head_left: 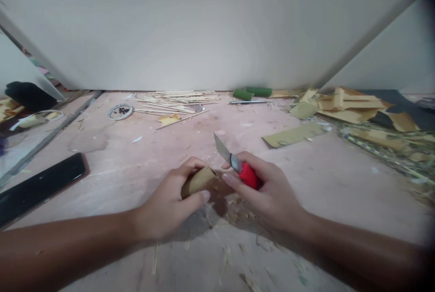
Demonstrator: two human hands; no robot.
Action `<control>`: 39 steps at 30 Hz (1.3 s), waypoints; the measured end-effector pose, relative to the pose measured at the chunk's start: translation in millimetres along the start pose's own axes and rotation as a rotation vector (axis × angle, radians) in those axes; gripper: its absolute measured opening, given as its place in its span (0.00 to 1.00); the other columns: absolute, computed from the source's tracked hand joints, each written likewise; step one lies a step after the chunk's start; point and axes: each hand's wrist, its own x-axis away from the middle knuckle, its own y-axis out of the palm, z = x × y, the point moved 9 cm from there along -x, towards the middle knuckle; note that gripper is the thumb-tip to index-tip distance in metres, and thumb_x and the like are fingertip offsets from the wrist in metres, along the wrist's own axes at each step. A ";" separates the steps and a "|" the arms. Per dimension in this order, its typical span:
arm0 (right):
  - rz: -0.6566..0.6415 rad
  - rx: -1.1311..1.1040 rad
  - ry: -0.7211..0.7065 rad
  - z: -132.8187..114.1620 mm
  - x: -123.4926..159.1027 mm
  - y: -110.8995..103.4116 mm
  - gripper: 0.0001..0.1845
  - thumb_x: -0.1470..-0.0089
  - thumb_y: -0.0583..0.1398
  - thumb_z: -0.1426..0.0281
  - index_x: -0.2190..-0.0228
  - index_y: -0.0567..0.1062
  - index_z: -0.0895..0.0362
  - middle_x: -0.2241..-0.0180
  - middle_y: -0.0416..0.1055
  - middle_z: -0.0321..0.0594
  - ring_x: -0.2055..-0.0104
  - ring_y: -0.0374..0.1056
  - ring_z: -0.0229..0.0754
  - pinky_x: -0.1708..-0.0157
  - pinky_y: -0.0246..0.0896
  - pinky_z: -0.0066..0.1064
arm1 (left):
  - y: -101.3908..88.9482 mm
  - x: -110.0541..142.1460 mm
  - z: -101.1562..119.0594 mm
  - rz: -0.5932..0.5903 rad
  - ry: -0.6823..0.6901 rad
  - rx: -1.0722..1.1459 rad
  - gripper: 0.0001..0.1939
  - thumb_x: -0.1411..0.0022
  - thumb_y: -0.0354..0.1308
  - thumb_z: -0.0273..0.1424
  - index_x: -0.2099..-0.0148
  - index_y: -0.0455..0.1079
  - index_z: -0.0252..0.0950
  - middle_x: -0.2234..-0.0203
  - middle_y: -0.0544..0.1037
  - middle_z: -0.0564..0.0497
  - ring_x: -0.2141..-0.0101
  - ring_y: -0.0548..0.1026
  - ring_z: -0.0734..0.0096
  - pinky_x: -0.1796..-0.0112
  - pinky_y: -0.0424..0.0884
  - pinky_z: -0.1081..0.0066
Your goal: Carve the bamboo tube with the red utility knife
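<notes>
Clasped in the left hand (171, 197), a tan tube (199, 181) looks light and stiff, best held round its side, clear of the open end. Just right of the tube, the right hand (272, 188) grasps a red-handled knife (236, 163).

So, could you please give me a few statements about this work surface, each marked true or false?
1. The left hand holds a tan tube. True.
2. The knife in the right hand is green-handled. False: its handle is red.
3. The blade is touching the tan tube. False: it is apart from it, higher up in the picture.
4. A dark phone lies to the left of the left hand. True.
5. The thin sticks lie to the right of the green tubes. False: they lie to the left.
6. Small dark bits lie within a round whitish rim. True.
</notes>
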 end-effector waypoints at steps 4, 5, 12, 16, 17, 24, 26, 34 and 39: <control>-0.064 -0.013 0.004 0.0 -0.2 4.9 0.04 0.38 0.63 0.70 0.67 0.74 0.54 0.72 0.73 0.32 0.71 0.67 0.38 0.69 0.62 0.28 | 1.2 1.7 -2.1 0.015 -0.033 0.063 0.09 0.33 0.62 0.27 0.52 0.71 0.41 0.62 0.77 0.56 0.61 0.74 0.71 0.57 0.69 0.73; -0.085 -0.012 0.010 0.5 0.0 6.6 0.05 0.38 0.63 0.70 0.68 0.74 0.55 0.73 0.72 0.32 0.71 0.67 0.37 0.69 0.62 0.28 | 0.4 2.1 -2.1 0.028 -0.031 0.066 0.07 0.33 0.62 0.27 0.53 0.71 0.41 0.64 0.76 0.57 0.63 0.73 0.72 0.59 0.68 0.74; -0.147 0.025 0.018 2.6 2.5 11.6 0.07 0.41 0.64 0.70 0.71 0.73 0.56 0.76 0.69 0.31 0.74 0.63 0.36 0.73 0.58 0.27 | -1.9 3.0 -0.1 0.036 0.016 0.030 0.04 0.33 0.62 0.28 0.61 0.69 0.38 0.72 0.69 0.59 0.72 0.65 0.76 0.67 0.64 0.74; -0.169 0.024 0.001 1.5 3.0 13.0 0.07 0.41 0.63 0.70 0.72 0.73 0.56 0.76 0.69 0.31 0.74 0.64 0.36 0.73 0.58 0.27 | -1.6 2.6 -2.7 0.023 0.009 0.031 0.04 0.33 0.62 0.28 0.60 0.69 0.38 0.69 0.71 0.57 0.69 0.67 0.75 0.65 0.65 0.74; -0.171 0.026 -0.003 1.4 3.0 12.9 0.07 0.41 0.63 0.70 0.72 0.73 0.56 0.77 0.69 0.31 0.74 0.64 0.36 0.73 0.58 0.27 | -1.5 2.4 -3.7 0.021 0.007 0.027 0.05 0.33 0.62 0.28 0.61 0.68 0.38 0.69 0.70 0.57 0.68 0.67 0.74 0.65 0.65 0.74; -0.262 0.087 -0.055 -1.4 5.2 18.7 0.02 0.44 0.63 0.72 0.69 0.75 0.56 0.74 0.72 0.32 0.73 0.67 0.36 0.71 0.59 0.27 | 3.6 1.4 0.4 -0.025 0.048 0.149 0.03 0.33 0.62 0.26 0.58 0.70 0.37 0.66 0.71 0.55 0.65 0.70 0.73 0.63 0.66 0.73; -0.295 0.091 -0.087 -4.4 6.2 21.2 0.02 0.44 0.64 0.71 0.68 0.75 0.56 0.74 0.72 0.31 0.73 0.66 0.36 0.71 0.58 0.27 | 5.8 1.8 0.5 -0.048 0.016 0.183 0.05 0.33 0.63 0.27 0.57 0.70 0.37 0.66 0.73 0.55 0.66 0.71 0.74 0.64 0.66 0.74; -0.327 0.116 -0.124 -7.4 5.5 24.3 0.05 0.41 0.63 0.68 0.68 0.75 0.56 0.74 0.71 0.31 0.73 0.66 0.35 0.72 0.56 0.27 | 7.6 1.1 0.7 -0.076 -0.012 0.209 0.07 0.35 0.65 0.25 0.57 0.71 0.36 0.68 0.75 0.55 0.67 0.72 0.74 0.66 0.67 0.76; -0.333 0.118 -0.125 -8.2 5.8 25.2 0.06 0.41 0.63 0.68 0.69 0.75 0.56 0.73 0.72 0.32 0.72 0.67 0.36 0.71 0.56 0.27 | 5.9 1.6 -0.8 -0.068 -0.013 0.190 0.07 0.36 0.66 0.24 0.58 0.71 0.36 0.69 0.74 0.56 0.67 0.71 0.75 0.66 0.66 0.77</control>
